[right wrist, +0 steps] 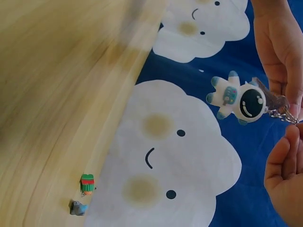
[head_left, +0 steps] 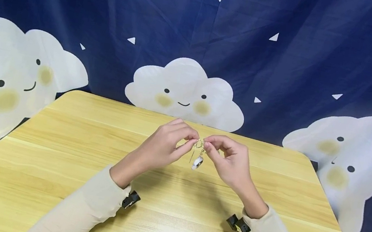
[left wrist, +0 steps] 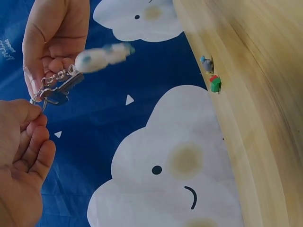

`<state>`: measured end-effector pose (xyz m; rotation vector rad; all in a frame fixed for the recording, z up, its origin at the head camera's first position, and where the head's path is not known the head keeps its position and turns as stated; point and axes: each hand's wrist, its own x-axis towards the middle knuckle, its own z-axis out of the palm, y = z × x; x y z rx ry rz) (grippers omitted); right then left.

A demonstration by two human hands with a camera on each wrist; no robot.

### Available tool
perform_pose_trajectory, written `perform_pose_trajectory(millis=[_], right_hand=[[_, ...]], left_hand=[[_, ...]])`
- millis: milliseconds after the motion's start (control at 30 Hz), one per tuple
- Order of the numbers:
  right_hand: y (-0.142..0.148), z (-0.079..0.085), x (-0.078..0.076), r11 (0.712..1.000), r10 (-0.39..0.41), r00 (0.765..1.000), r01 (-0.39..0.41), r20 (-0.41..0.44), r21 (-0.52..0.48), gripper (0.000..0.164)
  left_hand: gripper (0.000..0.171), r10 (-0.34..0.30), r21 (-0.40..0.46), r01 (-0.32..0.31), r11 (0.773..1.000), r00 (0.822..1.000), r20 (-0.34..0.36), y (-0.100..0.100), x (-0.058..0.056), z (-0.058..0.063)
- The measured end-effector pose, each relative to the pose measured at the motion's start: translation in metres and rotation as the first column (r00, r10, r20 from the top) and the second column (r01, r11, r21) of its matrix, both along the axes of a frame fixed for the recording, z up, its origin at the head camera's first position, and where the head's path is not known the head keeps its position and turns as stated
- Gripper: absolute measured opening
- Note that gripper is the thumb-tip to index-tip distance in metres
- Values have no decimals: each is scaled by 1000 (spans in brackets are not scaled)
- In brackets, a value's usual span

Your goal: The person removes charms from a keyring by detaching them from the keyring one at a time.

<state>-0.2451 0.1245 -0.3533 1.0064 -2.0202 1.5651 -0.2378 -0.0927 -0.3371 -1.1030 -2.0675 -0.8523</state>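
Observation:
Fingertips and thumb of the left hand [head_left: 162, 142] pinch a thin metal key ring [head_left: 199, 144] from one side. Opposite it, the right hand [head_left: 231, 161] pinches the ring too, tips close together above the table. From the ring hangs a white astronaut charm [right wrist: 246, 101] with a dark visor and blue feet, joined by a short silver chain [left wrist: 59, 75]. Metal keys [left wrist: 71, 84] dangle beside the charm in the left wrist view. Fingers cover part of the ring in all views.
Both hands are over a light wooden table [head_left: 59, 141]. Near its far edge lie a small green and red figure [right wrist: 87, 183] and a small grey and blue figure [right wrist: 77, 208]. A dark blue curtain [head_left: 172, 13] with printed clouds hangs behind the table.

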Motion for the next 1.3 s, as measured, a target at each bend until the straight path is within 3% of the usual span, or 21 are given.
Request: perform_pose_trajectory(millis=[300,633,1000,1300], right_hand=[[-3,-1,0,990,-133,978,139,-159,32,12],[-6,-3,1,979,-197,965,201,-173,9,9],[-9,-5,2,980,-198,966,195,-164,-30,10],[-9,-8,1,991,-112,990,105,-87,-78,7]], left_hand=[[4,2,16,-2,1000,1000,-3,2,-1,-1],[5,3,57,-4,998,1000,26,5,0,-3],[5,11,70,-14,997,999,39,6,1,-3],[12,14,73,-16,997,999,31,8,0,-5]])
